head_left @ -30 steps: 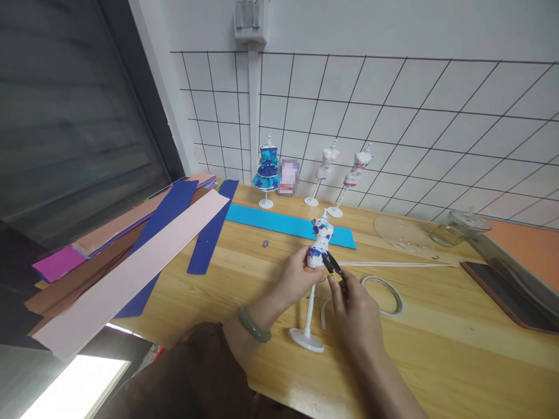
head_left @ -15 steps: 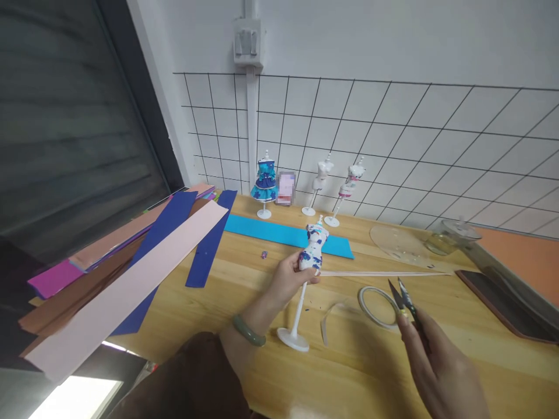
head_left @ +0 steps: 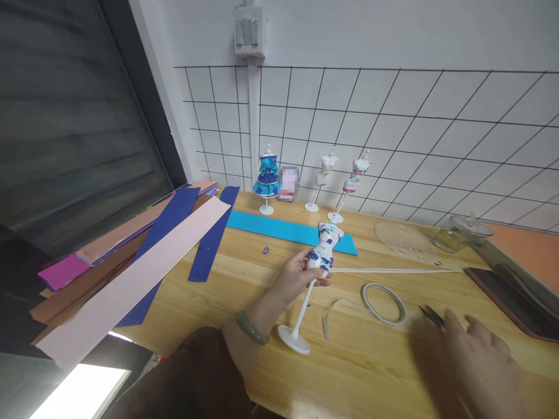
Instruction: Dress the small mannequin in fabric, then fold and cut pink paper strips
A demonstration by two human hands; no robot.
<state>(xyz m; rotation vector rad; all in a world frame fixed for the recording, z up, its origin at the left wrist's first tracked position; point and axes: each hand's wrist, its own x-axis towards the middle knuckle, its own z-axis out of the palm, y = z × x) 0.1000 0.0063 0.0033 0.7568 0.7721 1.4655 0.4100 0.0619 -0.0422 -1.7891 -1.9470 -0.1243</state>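
Note:
My left hand (head_left: 299,279) is closed around the lower torso of a small white mannequin (head_left: 328,235) marked with blue and purple patches. Its thin stem slants down to a round white base (head_left: 293,340) on the table. At the right, my right hand (head_left: 478,361) is palm down and smeared by motion, low over the table. Small dark-bladed scissors (head_left: 431,315) point out from under its fingers; whether the fingers still grip the handles is unclear. Between the hands lies a roll of narrow tape (head_left: 383,304), with a loose clear strip (head_left: 327,320) beside it.
Behind stand a mannequin in a blue ruffled dress (head_left: 266,174), two paler mannequins (head_left: 325,170) and a blurred-out phone-like panel (head_left: 288,183). A bright blue strip (head_left: 279,227) lies across the table. Coloured sheets (head_left: 144,273) pile at left; a dark tablet-like slab (head_left: 510,299) lies right.
My right hand has turned palm down and moved right, lowering the scissors towards the table. The held mannequin tilts more to the right, its base still on the table. The view has shifted slightly.

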